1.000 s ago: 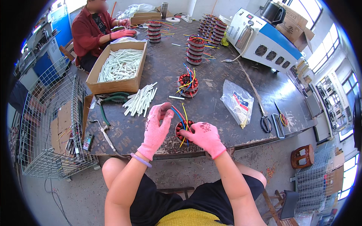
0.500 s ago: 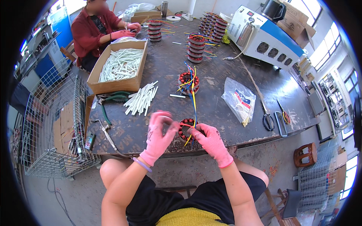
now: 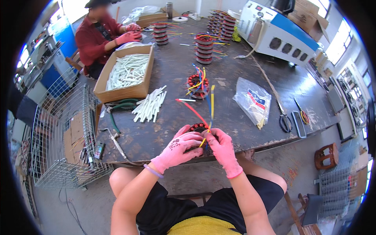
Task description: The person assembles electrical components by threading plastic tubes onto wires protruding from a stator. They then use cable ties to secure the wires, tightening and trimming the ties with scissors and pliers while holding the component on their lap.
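Close to the table's near edge sits a ring-shaped motor stator (image 3: 198, 127) with red windings, partly covered by my hands. My left hand (image 3: 182, 145), in a pink glove, curls its fingers round the stator's left side. Thumb and forefinger of my gloved right hand (image 3: 222, 150) pinch a yellow wire (image 3: 202, 143) at the stator's right side. From there a red wire (image 3: 194, 111) sticks out to the upper left, while a yellow-sleeved lead (image 3: 212, 102) and a blue one point away from me. A second stator (image 3: 197, 85) with coloured leads lies just beyond.
Left of the stators lie a pile of white sleeves (image 3: 150, 105), a cardboard box (image 3: 122, 93) of them, green-handled pliers (image 3: 113, 117) and a torch-like tool (image 3: 116, 145). To the right are a plastic bag (image 3: 253, 102), scissors (image 3: 285, 122) and a phone (image 3: 299, 124). A person (image 3: 98, 39) works at far left.
My left hand has let go of the red wire and come down right onto the stator. The red wire now slants up and left. My right hand stays at the stator.
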`<action>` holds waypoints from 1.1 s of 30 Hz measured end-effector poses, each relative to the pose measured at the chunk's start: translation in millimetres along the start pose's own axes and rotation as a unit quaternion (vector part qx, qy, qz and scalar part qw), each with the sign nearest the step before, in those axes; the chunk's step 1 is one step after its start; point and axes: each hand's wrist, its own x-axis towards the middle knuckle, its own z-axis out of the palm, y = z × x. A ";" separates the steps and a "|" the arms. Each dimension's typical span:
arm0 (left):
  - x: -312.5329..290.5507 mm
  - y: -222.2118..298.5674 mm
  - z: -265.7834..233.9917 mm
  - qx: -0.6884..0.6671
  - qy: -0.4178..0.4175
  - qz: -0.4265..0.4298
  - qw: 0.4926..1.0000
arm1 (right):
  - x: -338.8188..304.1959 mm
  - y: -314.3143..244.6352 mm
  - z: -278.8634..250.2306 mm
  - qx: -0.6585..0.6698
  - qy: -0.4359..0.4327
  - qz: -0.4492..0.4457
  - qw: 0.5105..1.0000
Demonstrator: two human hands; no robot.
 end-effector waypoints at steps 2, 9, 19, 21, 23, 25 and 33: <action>-4.5 -3.0 -1.0 -0.019 0.026 0.007 0.999 | -3.9 -10.2 7.7 -0.039 0.028 -0.050 0.998; 25.9 -16.4 1.6 0.052 0.039 0.049 0.997 | 4.0 -20.1 0.3 -0.093 0.066 -0.198 0.974; 4.6 0.4 14.2 0.016 0.060 0.018 0.998 | -10.1 -13.2 -25.1 -0.121 0.019 -0.071 0.990; 5.2 2.3 17.1 0.038 0.065 0.013 0.997 | -12.9 -10.3 -28.0 -0.148 -0.015 -0.067 0.987; 5.7 -4.9 26.9 0.042 0.077 0.000 0.996 | -12.1 -5.2 -26.9 -0.160 -0.051 -0.083 0.982; 6.3 -5.1 29.3 0.032 0.086 -0.007 0.996 | -11.9 -7.5 -23.6 -0.165 -0.055 -0.068 0.982; 3.8 -3.9 33.3 0.041 0.095 -0.016 0.995 | -19.2 -1.1 -14.9 -0.167 0.007 -0.107 0.980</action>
